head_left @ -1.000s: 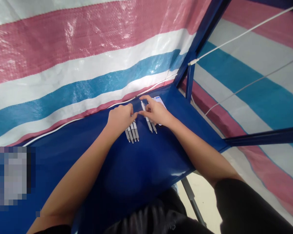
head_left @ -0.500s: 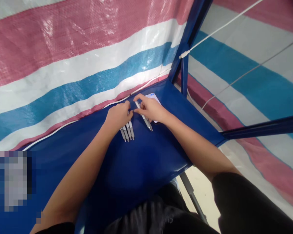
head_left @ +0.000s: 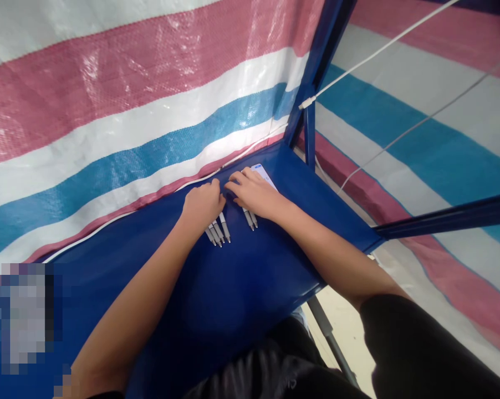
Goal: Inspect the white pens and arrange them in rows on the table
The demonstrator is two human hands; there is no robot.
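My left hand [head_left: 203,204] is curled over a row of several white-and-grey pens [head_left: 217,234] lying on the blue table. Their grey tip ends poke out below the palm toward me, while their upper ends are hidden under the fingers. To the right, my right hand [head_left: 254,191] lies palm down over two similar pens [head_left: 250,219], its fingers bent and apart. Partly covered by this hand is a phone [head_left: 263,173] with a lit screen. A narrow gap separates the two hands.
The blue tabletop [head_left: 229,288] meets a striped plastic sheet [head_left: 150,133] at the back, with a white cable [head_left: 108,223] along that edge. A white cable plug [head_left: 307,103] hangs by the blue frame post [head_left: 310,133]. A pixelated patch [head_left: 27,316] covers the lower left.
My right hand has gone from pinching around a pen to lying flatter over the two pens. Under my left hand, the pens have shifted slightly, with the rightmost one a little apart.
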